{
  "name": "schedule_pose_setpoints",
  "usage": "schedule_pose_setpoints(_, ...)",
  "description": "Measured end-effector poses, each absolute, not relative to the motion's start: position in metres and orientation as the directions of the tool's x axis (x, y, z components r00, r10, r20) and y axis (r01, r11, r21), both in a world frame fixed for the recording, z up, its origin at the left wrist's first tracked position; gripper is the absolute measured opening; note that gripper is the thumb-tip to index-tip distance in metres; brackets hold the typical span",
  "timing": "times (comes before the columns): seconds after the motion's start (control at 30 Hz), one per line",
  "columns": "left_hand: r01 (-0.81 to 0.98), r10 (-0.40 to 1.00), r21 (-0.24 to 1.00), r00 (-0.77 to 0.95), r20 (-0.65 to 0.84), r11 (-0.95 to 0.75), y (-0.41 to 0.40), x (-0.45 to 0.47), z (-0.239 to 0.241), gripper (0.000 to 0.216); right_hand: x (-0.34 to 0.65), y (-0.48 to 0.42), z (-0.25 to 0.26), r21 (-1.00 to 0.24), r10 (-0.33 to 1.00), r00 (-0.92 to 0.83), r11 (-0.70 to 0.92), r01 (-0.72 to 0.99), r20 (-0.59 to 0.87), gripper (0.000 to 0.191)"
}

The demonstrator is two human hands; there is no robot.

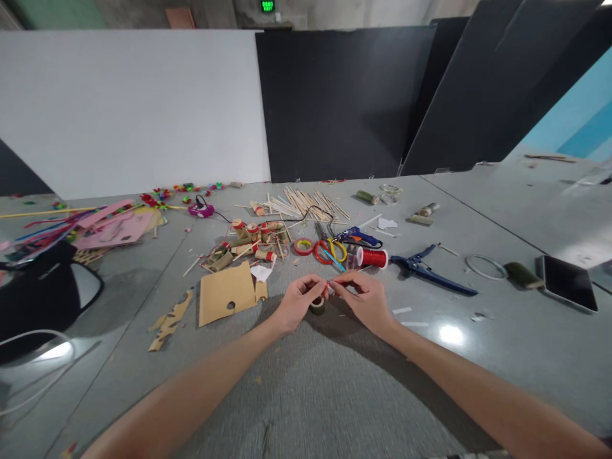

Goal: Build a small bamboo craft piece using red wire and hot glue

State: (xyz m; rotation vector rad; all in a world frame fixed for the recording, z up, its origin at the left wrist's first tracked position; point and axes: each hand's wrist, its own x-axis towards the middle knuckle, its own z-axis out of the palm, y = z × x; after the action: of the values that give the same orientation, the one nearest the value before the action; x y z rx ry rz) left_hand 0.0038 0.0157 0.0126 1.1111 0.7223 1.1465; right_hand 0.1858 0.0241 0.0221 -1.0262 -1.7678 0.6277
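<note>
My left hand (300,302) and my right hand (363,299) meet over the floor, fingertips pinched close together. Between them is a small red piece, too small to make out its kind. Just below the fingertips lies a short dark green ring (317,306), perhaps cut bamboo, partly covered by my left hand. A spool of red thread (373,257) lies just beyond my right hand. Scissors (338,250) with a yellow handle lie near the spool. Farther left is a reddish roll of tape (303,251).
Blue cutters (433,274) and a dark tablet (568,283) lie right. A blue glue gun (362,238) rests behind the spool. Cardboard (215,293) and bamboo pieces (220,260) lie left, wooden sticks (310,203) farther back. Upright boards (349,102) stand behind.
</note>
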Motion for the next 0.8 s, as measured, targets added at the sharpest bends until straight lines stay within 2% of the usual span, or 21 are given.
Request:
schedule_pose_setpoints(0.27, -0.319, 0.973, 0.947, 0.208, 0.098, -0.027, 0.0187, 0.003, 0.0092, 0.031, 0.1855, 0.0247, 0.0222, -0.703, 0.797, -0.206, 0.599, 0.383, 0.567, 0.013)
schedule_pose_setpoints(0.5, -0.326, 0.982, 0.943, 0.141, 0.127, -0.075, 0.0219, 0.0028, 0.0073, 0.03, 0.1856, 0.0219, 0.0235, -0.682, 0.772, -0.286, 0.636, 0.362, 0.568, 0.013)
schedule_pose_setpoints(0.8, -0.43, 0.981, 0.903, 0.181, 0.073, 0.012, 0.0209, 0.0028, 0.009, 0.025, 0.1842, 0.0203, 0.0243, -0.681, 0.749, -0.329, 0.662, 0.314, 0.576, 0.015)
